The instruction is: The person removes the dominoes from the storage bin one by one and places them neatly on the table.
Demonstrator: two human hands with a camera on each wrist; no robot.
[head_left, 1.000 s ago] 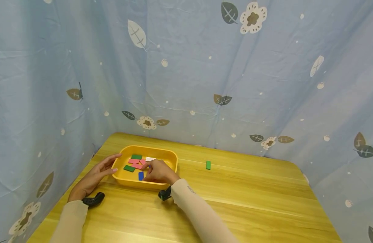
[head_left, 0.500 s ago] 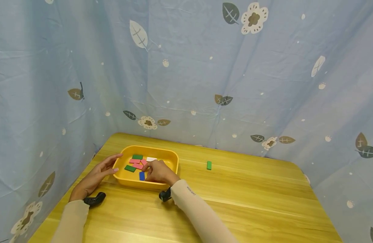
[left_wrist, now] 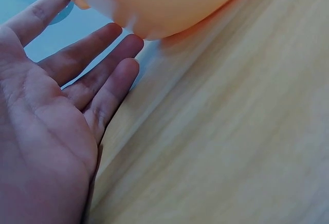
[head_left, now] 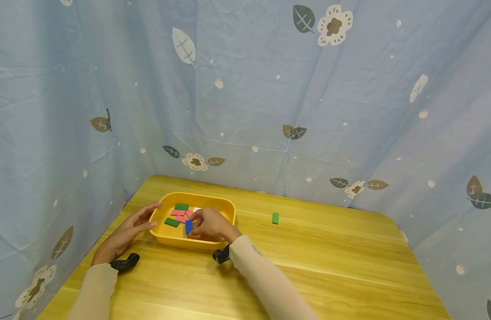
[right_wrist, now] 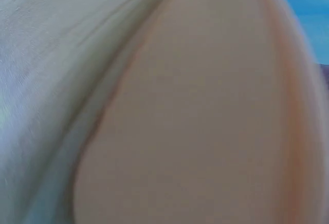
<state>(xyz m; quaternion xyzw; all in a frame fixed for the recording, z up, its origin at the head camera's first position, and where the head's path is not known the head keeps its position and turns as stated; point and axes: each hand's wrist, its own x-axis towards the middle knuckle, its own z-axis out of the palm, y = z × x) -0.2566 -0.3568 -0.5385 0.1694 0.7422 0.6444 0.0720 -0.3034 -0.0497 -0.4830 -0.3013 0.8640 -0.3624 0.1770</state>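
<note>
In the head view, my right hand (head_left: 209, 223) reaches into a yellow plastic tray (head_left: 205, 243) and pinches a small blue rectangular block (head_left: 188, 227) between thumb and fingers. Green blocks (head_left: 172, 222), pink blocks (head_left: 178, 213) and a partly covered white block (head_left: 196, 209) lie on the tray's floor beside that hand. My left hand (head_left: 129, 226) is at the tray's left end, thumb and fingertips right at the rim. In the left wrist view, the left hand's fingers (left_wrist: 110, 88) extend loosely next to the tray's outer wall (left_wrist: 154, 8).
A single green block (head_left: 275, 218) lies on the wooden table (head_left: 329, 258) to the right of the tray. A patterned blue curtain (head_left: 245, 89) hangs behind and at both sides. The tray's blurred wall (right_wrist: 190, 111) fills most of the right wrist view.
My right hand has closed its fingers on the blue block, which has shifted slightly away from the tray's near wall. The left hand stays at the rim.
</note>
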